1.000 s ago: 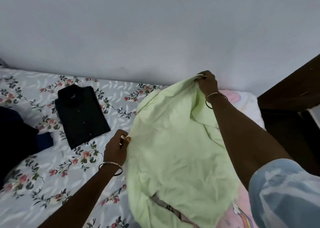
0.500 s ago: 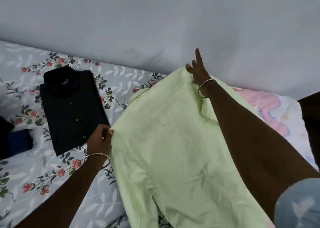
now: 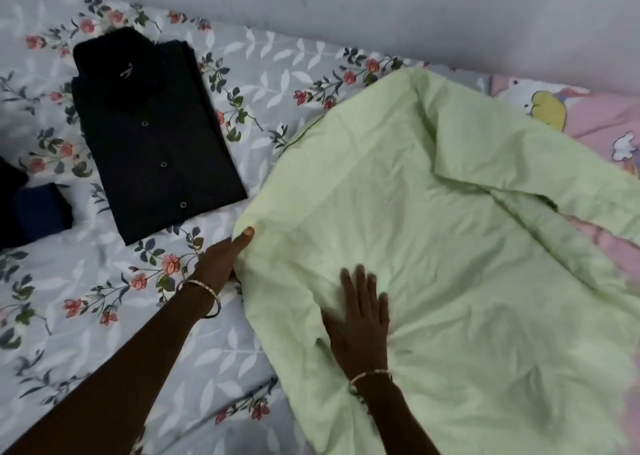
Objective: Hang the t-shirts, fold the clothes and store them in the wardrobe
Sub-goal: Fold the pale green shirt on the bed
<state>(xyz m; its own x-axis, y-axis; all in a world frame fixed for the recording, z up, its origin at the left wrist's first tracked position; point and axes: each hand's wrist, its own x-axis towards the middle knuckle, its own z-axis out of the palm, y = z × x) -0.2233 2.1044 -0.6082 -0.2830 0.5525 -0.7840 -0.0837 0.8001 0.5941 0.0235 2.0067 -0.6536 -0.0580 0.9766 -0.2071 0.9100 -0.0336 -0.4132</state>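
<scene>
A light green garment (image 3: 433,247) is lying spread out on the bed (image 3: 104,333), over the right half of the view, and it is showing many soft wrinkles. One part of it is folded over near the upper right and is running toward the right edge, where it is lying on a pink cartoon-print cloth (image 3: 602,115).

The left hand (image 3: 221,264) is sitting at the left edge of the green garment. Its grip is closed on this edge: the thumb is lying on top of the fabric and the other fingers are going under it, so they are hidden. The right hand (image 3: 360,319) is resting flat on the garment, a little to the right of the left hand and nearer to the person. Its grip is wide, with the fingers spread and the palm pressing down on the cloth, and it is not holding anything. Both wrists are wearing thin bangles.

To the left of the green garment, and apart from it, a black buttoned shirt (image 3: 152,136) is lying folded on the floral bedsheet, with its collar toward the wall (image 3: 450,11). At the far left edge, some dark blue clothes (image 3: 34,212) are lying in a pile, only partly in view.
</scene>
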